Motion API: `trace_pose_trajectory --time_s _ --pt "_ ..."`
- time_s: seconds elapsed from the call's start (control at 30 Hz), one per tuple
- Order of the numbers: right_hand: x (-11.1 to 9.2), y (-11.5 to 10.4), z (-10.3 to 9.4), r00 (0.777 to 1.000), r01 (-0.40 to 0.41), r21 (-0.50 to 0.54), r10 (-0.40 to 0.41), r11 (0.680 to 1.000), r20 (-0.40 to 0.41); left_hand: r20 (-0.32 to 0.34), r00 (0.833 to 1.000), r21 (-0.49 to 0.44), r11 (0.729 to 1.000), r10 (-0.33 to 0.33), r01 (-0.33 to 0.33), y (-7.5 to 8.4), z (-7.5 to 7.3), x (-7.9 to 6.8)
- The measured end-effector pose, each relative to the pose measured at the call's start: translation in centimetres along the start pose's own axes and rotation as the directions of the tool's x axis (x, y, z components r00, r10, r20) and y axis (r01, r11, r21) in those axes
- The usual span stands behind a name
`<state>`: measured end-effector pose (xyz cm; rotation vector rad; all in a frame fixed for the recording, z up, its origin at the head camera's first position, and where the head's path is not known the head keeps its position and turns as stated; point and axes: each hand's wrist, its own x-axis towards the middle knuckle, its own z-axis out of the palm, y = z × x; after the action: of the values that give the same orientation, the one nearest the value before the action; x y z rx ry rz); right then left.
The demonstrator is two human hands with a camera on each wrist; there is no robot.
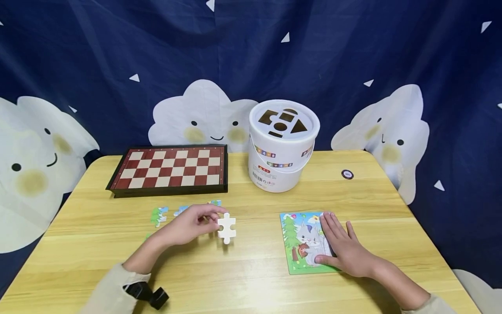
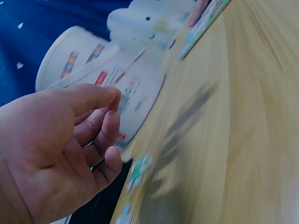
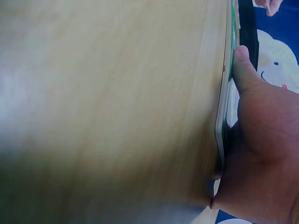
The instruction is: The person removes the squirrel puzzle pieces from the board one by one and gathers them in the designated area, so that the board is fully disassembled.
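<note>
Between thumb and fingertips my left hand (image 1: 195, 224) pinches a jigsaw piece (image 1: 226, 228), held up over the table with its plain white side showing. In the left wrist view the same piece (image 2: 131, 65) appears edge-on, as a thin sliver. My right hand (image 1: 347, 250) rests with fingers extended on the right part of a jigsaw board (image 1: 292, 257), which pictures a grey squirrel-like animal with a nut beside a green tree. The palm and fingers cover the board's right side. Loose jigsaw pieces (image 1: 158, 216) lie behind and left of my left hand, partly hidden by it.
A red and white checkered board (image 1: 168, 168) with a black frame lies at the back left. Beside it stands a white bucket (image 1: 278, 152) with shape cut-outs in its lid. A small dark round disc (image 1: 347, 174) lies right of the bucket. A blue curtain (image 1: 321, 56) hangs behind the table.
</note>
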<state>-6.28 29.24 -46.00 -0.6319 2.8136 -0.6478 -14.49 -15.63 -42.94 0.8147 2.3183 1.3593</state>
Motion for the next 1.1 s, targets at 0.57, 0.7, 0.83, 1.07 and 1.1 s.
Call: trace_pose_trajectory --time_s 0.57,0.7,0.83,1.07,1.1 --pt "0.0 -0.1 0.0 1.0 0.009 0.005 -0.009 1.0 -0.005 -0.008 0.998 -0.015 0.997 -0.07 0.069 -3.5 -5.5 -6.9" --pt "0.0 -0.1 0.1 1.0 0.01 0.0 -0.01 1.0 -0.007 0.01 0.998 -0.003 0.998 -0.068 0.068 -3.9 -5.9 -7.2" --pt "0.0 -0.1 0.0 1.0 0.007 0.002 -0.007 1.0 -0.004 0.018 0.996 0.037 0.996 -0.082 0.081 -4.1 -6.0 -7.1" --pt "0.0 0.0 0.1 1.0 0.001 0.006 -0.001 1.0 -0.003 0.027 0.996 0.078 0.993 -0.086 0.084 -4.7 -5.9 -6.8" --pt "0.0 0.0 0.1 1.0 0.0 0.006 0.0 1.0 -0.003 0.025 0.996 0.083 0.993 -0.084 0.081 -4.8 -5.9 -6.7"
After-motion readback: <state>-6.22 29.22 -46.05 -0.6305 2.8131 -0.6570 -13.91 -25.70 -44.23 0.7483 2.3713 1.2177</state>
